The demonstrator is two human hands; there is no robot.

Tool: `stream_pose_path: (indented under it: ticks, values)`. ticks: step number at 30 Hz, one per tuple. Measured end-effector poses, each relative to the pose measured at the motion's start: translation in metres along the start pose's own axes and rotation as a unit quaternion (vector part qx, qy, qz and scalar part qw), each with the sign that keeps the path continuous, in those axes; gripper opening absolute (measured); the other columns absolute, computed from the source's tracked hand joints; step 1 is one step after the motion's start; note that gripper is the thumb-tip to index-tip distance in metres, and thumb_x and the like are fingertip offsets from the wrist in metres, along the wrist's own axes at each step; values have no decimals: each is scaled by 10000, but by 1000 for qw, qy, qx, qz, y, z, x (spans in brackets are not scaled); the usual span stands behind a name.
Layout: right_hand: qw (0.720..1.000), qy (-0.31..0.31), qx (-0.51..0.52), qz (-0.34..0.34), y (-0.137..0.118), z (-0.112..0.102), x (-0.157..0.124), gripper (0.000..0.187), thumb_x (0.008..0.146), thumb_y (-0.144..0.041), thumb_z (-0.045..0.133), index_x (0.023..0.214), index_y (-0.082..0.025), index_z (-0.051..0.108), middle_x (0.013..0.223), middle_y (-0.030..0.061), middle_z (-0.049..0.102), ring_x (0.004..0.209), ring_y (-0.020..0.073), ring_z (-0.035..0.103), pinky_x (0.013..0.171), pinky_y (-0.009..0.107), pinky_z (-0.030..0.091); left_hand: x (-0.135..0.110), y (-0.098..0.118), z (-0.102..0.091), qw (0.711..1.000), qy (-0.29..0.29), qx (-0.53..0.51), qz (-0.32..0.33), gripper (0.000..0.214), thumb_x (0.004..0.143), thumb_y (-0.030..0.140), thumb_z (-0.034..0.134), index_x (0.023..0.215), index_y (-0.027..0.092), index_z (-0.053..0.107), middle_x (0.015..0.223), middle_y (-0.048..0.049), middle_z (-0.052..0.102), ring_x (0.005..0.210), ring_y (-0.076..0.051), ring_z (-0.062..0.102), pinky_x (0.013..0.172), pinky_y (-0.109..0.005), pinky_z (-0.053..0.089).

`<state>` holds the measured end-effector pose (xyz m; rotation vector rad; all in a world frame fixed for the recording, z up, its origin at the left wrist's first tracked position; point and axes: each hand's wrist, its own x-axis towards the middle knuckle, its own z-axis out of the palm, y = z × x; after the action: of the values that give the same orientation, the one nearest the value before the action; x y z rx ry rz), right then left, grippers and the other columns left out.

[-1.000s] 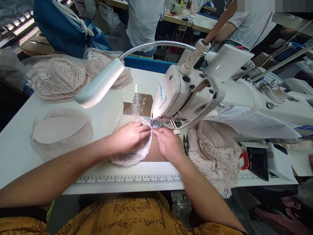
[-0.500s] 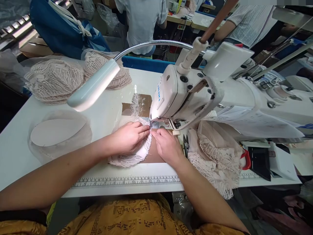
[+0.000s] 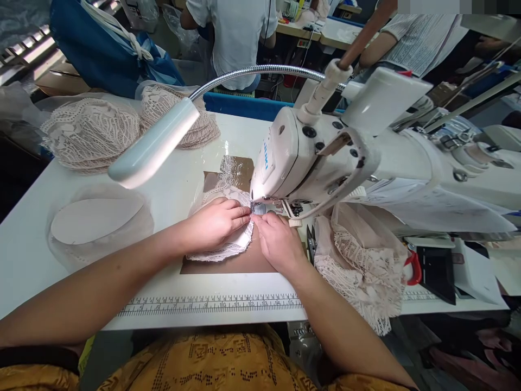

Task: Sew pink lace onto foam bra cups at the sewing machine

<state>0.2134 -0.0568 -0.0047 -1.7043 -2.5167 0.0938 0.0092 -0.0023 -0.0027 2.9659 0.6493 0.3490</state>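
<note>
Lace (image 3: 228, 251) flat on worktop (image 3: 171, 190), edge under machine (image 3: 293, 157) foot | left grip (image 3: 215, 222) open, palm pressing lace | right grip (image 3: 277, 241) fingertips at lace edge beside foot, I cannot tell if pinching | I see lace stacks (image 3: 93, 133) well apart at far left, lamp (image 3: 154, 144) above

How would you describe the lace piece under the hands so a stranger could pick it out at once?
Find the white sewing machine, then look at its needle end. There one pale lace piece lies on a brown patch, the left hand pressing it, the right hand at its edge. Unlike the lace stacks far left and the heap at right, it lies single and touched.
</note>
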Motion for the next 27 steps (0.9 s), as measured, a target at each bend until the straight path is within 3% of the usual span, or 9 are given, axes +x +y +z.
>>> stream_pose_path:
  ticks: [8,14,19,27]
  values:
    - [1000,3,-3,0,1,3,1,429,942,-141,400,1307,-195,620,968,96,693,866,229,575,704,329,424,3,-9,3,1000,6,18,1,342,971,153,445,1271,120,606,1301,-140,622,1087,-277,562,901,-436,459]
    - [999,36,21,-27,4,3,-2,388,941,-142,406,1243,-185,646,981,85,698,870,211,571,752,314,425,3,-16,5,999,15,37,-6,327,983,170,438,1254,140,618,1311,-141,616,1099,-287,566,861,-432,470]
    - [997,43,32,-58,5,0,-6,335,955,-174,415,1157,-196,681,916,62,685,827,195,562,735,301,412,1,-12,3,1000,21,11,1,310,988,202,444,1230,128,624,1293,-136,627,1114,-285,564,893,-436,476]
    - [997,51,24,-52,5,2,-5,339,951,-158,411,1154,-186,682,924,69,694,834,204,568,720,309,413,2,-6,6,998,49,-36,8,319,999,240,435,1207,99,630,1239,-160,652,1120,-269,569,910,-417,506]
